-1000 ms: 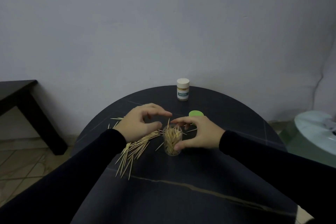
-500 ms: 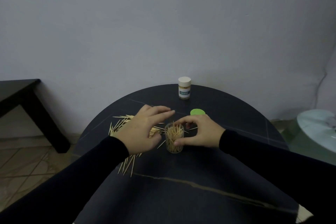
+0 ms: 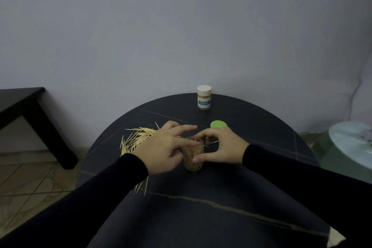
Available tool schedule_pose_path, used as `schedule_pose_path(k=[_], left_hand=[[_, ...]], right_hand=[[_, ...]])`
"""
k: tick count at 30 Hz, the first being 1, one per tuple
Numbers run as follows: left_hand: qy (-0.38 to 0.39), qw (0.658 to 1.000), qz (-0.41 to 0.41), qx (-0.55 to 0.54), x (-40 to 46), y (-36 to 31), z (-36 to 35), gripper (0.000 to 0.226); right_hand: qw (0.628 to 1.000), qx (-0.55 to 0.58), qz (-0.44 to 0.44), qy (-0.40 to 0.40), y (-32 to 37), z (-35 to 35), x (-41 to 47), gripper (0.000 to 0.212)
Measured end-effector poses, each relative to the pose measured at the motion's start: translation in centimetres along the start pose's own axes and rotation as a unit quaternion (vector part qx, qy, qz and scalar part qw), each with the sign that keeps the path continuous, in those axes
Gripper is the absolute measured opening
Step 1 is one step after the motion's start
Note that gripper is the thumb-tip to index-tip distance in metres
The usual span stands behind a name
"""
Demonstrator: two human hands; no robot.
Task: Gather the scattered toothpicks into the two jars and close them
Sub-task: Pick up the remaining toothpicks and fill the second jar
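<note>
A clear open jar (image 3: 193, 158) packed with toothpicks stands at the middle of the round black table (image 3: 221, 217). My right hand (image 3: 220, 148) grips it from the right, thumb low on its wall and fingers on its rim. My left hand (image 3: 165, 150) lies over the jar's mouth, fingers spread across the top; whether it holds any toothpicks is hidden. Loose toothpicks (image 3: 136, 139) lie scattered on the table to the left, some under my left arm. A green lid (image 3: 218, 124) lies flat behind my right hand. A second jar (image 3: 204, 97), capped white, stands at the far edge.
A low black side table (image 3: 24, 106) stands on the tiled floor to the left. A pale round glass-topped table (image 3: 352, 143) sits to the right. A grey wall is close behind the round table.
My left hand has moved right from the scattered pile onto the top of the open jar. My right hand has stayed on the jar.
</note>
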State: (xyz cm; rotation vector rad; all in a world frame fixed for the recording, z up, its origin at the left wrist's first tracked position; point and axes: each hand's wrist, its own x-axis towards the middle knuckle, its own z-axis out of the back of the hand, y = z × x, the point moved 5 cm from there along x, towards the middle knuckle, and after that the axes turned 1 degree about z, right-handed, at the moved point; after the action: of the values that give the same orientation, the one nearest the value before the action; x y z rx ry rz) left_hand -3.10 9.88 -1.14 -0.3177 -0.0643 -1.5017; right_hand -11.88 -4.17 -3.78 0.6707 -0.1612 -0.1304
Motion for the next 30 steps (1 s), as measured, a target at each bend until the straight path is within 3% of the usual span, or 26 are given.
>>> schedule_pose_path(k=[2,5,7,10,15,18,25,30], left_hand=[[-0.054,0.997,0.019,-0.055,0.0,0.3,0.8,0.051],[-0.142,0.983,0.101,-0.059,-0.2,1.9,1.6,0.037],[-0.117,0.976,0.183,-0.032,-0.4,3.7,1.2,0.033],[-0.015,0.973,0.231,-0.017,-1.0,5.2,-0.5,0.036],[0.078,0.973,0.217,0.013,-0.4,4.4,-2.9,0.063],[0.089,0.975,0.200,0.041,0.4,4.4,-3.6,0.059],[0.074,0.976,0.185,0.084,1.2,4.7,-3.1,0.041],[0.072,0.974,0.188,0.103,1.0,5.1,-2.5,0.039]], right_hand=[[1.000,-0.016,0.008,-0.005,-0.1,0.0,0.0,0.063],[0.998,-0.014,0.008,-0.069,-0.5,0.8,0.2,0.042],[0.990,-0.106,-0.019,-0.096,-0.8,1.7,0.4,0.027],[0.948,-0.309,-0.042,-0.056,-1.0,2.0,0.5,0.032],[0.904,-0.421,-0.076,-0.002,-1.7,1.3,0.8,0.028],[0.896,-0.438,-0.077,0.001,-1.8,0.9,1.1,0.023],[0.926,-0.370,-0.071,-0.026,-1.1,-0.2,2.5,0.026],[0.911,-0.404,-0.084,-0.017,-0.7,-0.4,2.7,0.053]])
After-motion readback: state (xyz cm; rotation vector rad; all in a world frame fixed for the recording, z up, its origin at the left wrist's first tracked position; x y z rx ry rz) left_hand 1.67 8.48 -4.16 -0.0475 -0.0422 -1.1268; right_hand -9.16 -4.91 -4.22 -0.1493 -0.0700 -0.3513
